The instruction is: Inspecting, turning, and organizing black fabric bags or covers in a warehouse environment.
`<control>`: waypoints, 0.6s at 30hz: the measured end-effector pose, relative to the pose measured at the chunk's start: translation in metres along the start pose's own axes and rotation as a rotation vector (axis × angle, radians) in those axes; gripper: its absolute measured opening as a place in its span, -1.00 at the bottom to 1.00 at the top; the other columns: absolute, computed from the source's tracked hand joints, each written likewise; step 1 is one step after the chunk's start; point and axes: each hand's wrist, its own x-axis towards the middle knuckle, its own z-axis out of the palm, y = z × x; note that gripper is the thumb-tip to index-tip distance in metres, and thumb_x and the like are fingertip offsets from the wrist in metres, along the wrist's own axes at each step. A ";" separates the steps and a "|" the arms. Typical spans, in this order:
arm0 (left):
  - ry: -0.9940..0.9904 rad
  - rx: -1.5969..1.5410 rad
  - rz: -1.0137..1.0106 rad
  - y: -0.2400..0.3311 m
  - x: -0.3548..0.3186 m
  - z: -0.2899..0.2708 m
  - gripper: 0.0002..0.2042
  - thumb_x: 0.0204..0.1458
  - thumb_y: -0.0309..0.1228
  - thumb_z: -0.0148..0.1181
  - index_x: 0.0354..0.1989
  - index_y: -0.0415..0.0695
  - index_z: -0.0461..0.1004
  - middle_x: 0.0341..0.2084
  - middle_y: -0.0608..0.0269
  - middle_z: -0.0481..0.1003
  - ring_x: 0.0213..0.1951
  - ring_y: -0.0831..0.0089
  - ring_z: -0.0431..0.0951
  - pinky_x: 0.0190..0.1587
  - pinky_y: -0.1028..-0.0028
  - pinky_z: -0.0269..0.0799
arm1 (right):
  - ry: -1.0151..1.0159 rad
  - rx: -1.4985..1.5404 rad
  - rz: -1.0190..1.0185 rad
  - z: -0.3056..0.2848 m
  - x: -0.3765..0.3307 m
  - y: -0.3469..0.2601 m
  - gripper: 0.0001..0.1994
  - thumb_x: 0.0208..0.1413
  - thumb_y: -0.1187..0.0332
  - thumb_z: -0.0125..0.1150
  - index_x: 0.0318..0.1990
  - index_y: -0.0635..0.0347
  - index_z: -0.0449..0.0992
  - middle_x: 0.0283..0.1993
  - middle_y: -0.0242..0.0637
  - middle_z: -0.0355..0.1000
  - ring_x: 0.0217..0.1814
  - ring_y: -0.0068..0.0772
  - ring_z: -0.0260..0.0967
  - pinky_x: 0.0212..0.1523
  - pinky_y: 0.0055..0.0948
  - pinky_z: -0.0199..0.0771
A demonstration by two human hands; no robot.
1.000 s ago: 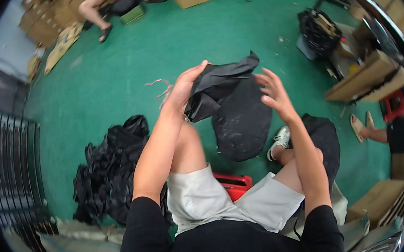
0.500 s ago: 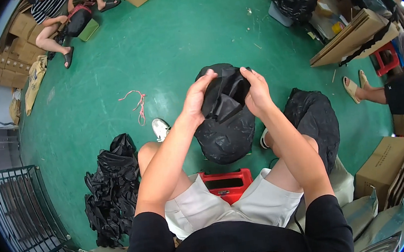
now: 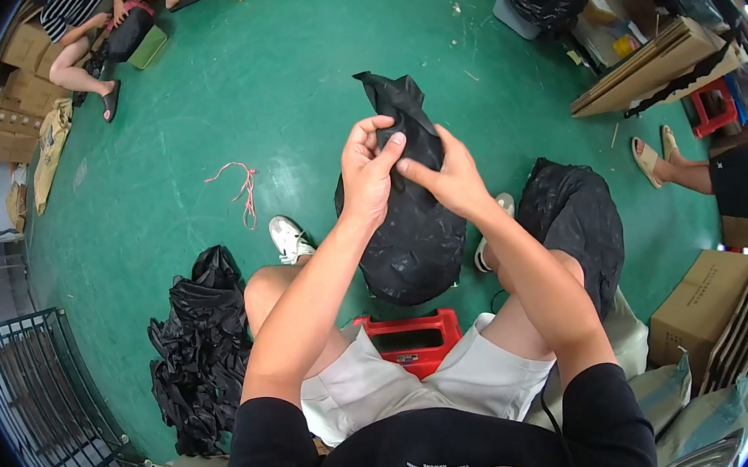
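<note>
A bulging black plastic bag [image 3: 414,252] stands between my knees, its loose neck gathered upward and pointing away from me. My left hand [image 3: 369,168] pinches the neck from the left, thumb pressed against the plastic. On the other side my right hand [image 3: 451,172] is wrapped round the same neck, its thumb lying across the front. The two thumbs almost meet over the gathered film. The bag's contents are hidden.
A pile of crumpled black bags [image 3: 204,352] lies left, a filled black bag [image 3: 573,222] right. A red stool [image 3: 417,343] is beneath me. Pink string [image 3: 247,192] lies on the floor. A seated person [image 3: 84,31] and another's sandalled feet [image 3: 649,163] show farther off.
The bag's spread mouth has been drawn together into a narrow, twisted neck standing up past my hands. Both hands have come closer together around it.
</note>
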 end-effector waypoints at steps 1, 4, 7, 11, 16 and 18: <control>-0.024 0.022 0.015 0.002 0.000 0.000 -0.75 0.11 -0.52 0.17 -0.04 -0.19 0.34 -0.27 0.36 0.47 -0.22 0.69 0.42 -0.14 0.62 0.35 | 0.002 0.001 0.003 -0.003 0.002 0.000 -0.63 0.08 0.18 0.27 -0.19 0.39 0.46 -0.35 -0.22 0.43 -0.33 -0.54 0.28 -0.33 -0.41 0.31; -0.032 -0.073 -0.048 0.014 -0.007 0.010 -0.73 0.14 -0.47 0.15 -0.01 -0.21 0.34 -0.24 0.32 0.48 -0.24 0.62 0.44 -0.17 0.61 0.34 | 0.050 0.118 0.200 -0.015 0.009 -0.002 -0.80 0.23 0.34 0.06 -0.26 0.33 0.49 -0.51 -0.35 0.40 -0.44 -0.60 0.22 -0.40 -0.45 0.29; 0.017 -0.037 -0.061 0.014 -0.008 0.010 -0.76 0.13 -0.48 0.14 -0.05 -0.21 0.35 -0.22 0.28 0.48 -0.25 0.56 0.46 -0.17 0.58 0.35 | 0.060 0.436 0.200 -0.029 0.014 -0.001 -0.78 0.30 0.35 -0.01 -0.14 0.35 0.47 -0.33 -0.42 0.46 -0.30 -0.68 0.30 -0.23 -0.56 0.36; 0.094 0.317 -0.104 0.000 -0.003 -0.012 -0.78 0.10 -0.48 0.12 -0.08 -0.16 0.36 -0.18 0.25 0.50 -0.24 0.54 0.50 -0.17 0.53 0.34 | 0.120 0.878 0.395 -0.044 0.018 -0.016 -0.76 0.31 0.32 -0.02 -0.02 0.29 0.41 -0.12 -0.32 0.48 -0.16 -0.53 0.43 -0.07 -0.46 0.45; 0.291 0.285 -0.580 -0.013 -0.018 -0.011 -0.71 0.10 -0.13 0.12 -0.18 -0.07 0.39 -0.27 0.37 0.40 -0.11 0.48 0.36 -0.04 0.22 0.24 | -0.024 1.194 0.432 -0.055 0.019 -0.018 -0.69 0.33 0.20 -0.07 -0.02 0.27 0.39 -0.03 -0.14 0.47 0.01 -0.19 0.46 0.07 -0.15 0.48; 0.377 0.138 -0.839 -0.020 -0.027 -0.011 -0.38 0.08 0.04 0.08 0.15 -0.19 0.20 0.07 0.00 0.26 0.18 0.05 0.20 0.19 -0.10 0.04 | -0.049 1.238 0.451 -0.047 0.017 -0.019 -0.67 0.33 0.19 -0.08 0.02 0.28 0.38 0.01 -0.14 0.47 0.04 -0.17 0.45 0.10 -0.14 0.45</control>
